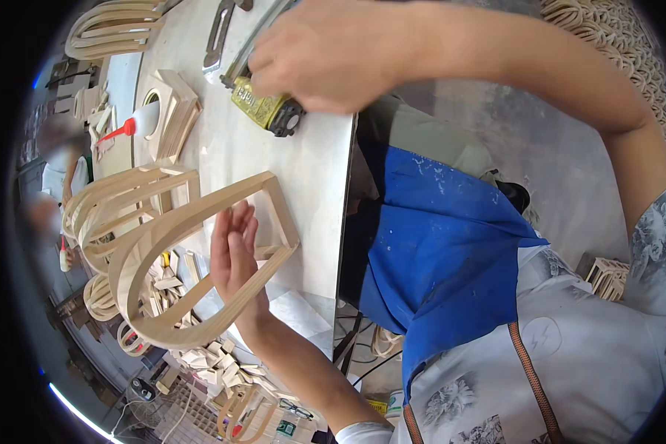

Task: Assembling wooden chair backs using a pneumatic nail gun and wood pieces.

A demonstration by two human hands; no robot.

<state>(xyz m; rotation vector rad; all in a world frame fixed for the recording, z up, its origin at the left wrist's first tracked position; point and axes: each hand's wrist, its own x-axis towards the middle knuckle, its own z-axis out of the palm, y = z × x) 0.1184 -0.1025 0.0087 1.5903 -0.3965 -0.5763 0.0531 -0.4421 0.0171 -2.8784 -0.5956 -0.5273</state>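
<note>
My right hand (pixel 325 59) is closed over a yellow-green and black tool (pixel 263 107) with long metal bars, which looks like a nail gun. The grip itself is hidden beneath the hand. My left hand (pixel 233 248) reaches into a U-shaped light wooden frame (pixel 192 211). Its fingers are stretched out, close to the frame's upper rail, while the lower rail crosses in front of the wrist. A straight crosspiece (pixel 283 211) joins the frame's ends on the worktable (pixel 314 166). Whether the fingers touch the wood I cannot tell.
Similar wooden frames (pixel 126 185) stand behind it. A white glue bottle with a red nozzle (pixel 129 126) lies against stacked wooden pieces (pixel 174 118). Small wood blocks (pixel 222 362) are heaped below. A blue apron (pixel 444 244) covers my lap. Another person (pixel 63 170) appears at far left.
</note>
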